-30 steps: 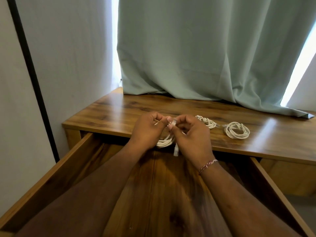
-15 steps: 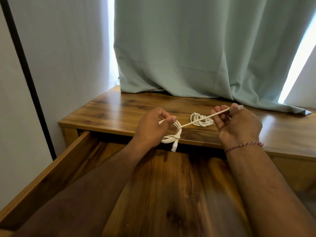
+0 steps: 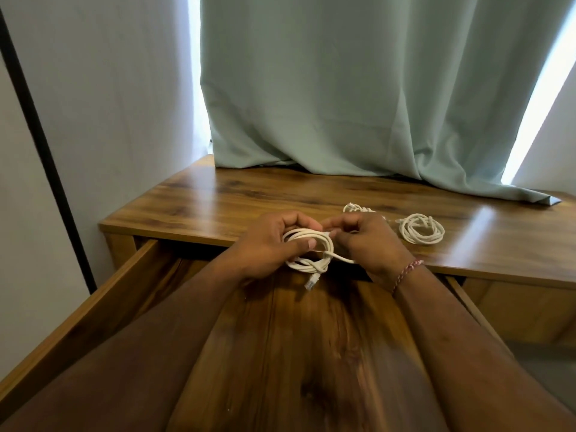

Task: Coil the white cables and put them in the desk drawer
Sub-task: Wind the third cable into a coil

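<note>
My left hand (image 3: 268,244) grips a coiled white cable (image 3: 314,244) above the desk's front edge, thumb across the loops. A plug end (image 3: 312,281) dangles below the coil over the open drawer (image 3: 299,353). My right hand (image 3: 366,241) pinches the cable's free end against the coil's right side. Two more coiled white cables lie on the desk top: one (image 3: 420,232) to the right of my right hand, the other (image 3: 355,209) partly hidden behind that hand.
The wooden desk top (image 3: 233,201) runs back to a pale green curtain (image 3: 358,88) whose hem rests on it. The drawer's left wall (image 3: 93,300) and right wall (image 3: 473,310) flank my forearms. A white wall with a black strip stands at the left.
My right hand, which had pulled the cable end out taut to the right, has come back to the coil. The rightmost coil is uncovered again.
</note>
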`<state>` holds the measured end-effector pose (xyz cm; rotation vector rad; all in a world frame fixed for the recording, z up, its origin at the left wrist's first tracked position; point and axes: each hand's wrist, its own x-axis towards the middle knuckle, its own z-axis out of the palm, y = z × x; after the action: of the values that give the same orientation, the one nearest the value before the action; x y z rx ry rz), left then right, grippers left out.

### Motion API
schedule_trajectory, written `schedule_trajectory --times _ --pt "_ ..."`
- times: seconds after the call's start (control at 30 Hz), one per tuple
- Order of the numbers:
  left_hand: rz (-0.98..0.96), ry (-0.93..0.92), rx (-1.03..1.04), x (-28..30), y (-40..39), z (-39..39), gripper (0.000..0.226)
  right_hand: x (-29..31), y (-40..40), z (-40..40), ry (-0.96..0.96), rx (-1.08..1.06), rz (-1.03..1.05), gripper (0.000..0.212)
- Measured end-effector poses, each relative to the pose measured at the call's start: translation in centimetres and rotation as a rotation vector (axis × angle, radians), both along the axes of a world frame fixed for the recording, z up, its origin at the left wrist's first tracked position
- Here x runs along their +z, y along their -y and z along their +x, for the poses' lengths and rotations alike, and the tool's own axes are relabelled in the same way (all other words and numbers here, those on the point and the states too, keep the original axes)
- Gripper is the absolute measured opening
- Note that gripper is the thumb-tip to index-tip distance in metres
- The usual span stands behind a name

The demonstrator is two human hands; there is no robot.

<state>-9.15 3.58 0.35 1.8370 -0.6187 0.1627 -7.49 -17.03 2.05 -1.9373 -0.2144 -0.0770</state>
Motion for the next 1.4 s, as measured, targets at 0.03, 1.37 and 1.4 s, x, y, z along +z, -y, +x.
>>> schedule_trajectory --times 0.03,1.37,1.4 --pt "-0.024 -0.007 -0.003 -0.1 0.0 0.1 0.02 0.1 0.1 -0.2 0.005 0.041 0.047 0.019" --pt "0.169 0.12 0.446 -1.3 1.1 1.1 0.03 0.3 -2.2 -0.3 0.277 -0.367 0.219 0.016" --pt "0.228 0.155 0.441 -1.2 0.7 1.3 0.029 0.5 -1.6 0.1 0.261 -0.393 0.318 0.017"
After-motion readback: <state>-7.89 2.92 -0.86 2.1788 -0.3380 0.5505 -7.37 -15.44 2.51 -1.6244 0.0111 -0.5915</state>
